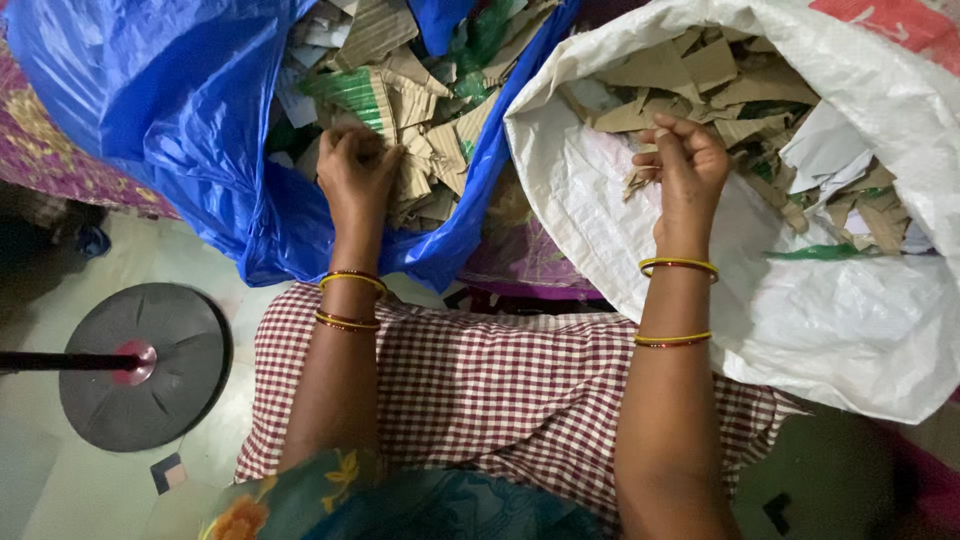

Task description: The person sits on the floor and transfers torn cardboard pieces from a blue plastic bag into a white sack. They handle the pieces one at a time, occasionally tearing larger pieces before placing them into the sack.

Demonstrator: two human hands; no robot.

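Left hand [357, 163] is digging, fingers curled, into cardboard scraps [420, 130] in blue bag [180, 110] at 11 o'clock; right hand [685, 165] is pinching a scrap [638, 180] over white sack [800, 310] at 1 o'clock.

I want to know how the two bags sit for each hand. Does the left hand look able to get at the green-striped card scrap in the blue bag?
Probably yes: the left hand is already inside the open blue bag, and the green-striped scrap lies uncovered just beyond its fingers.
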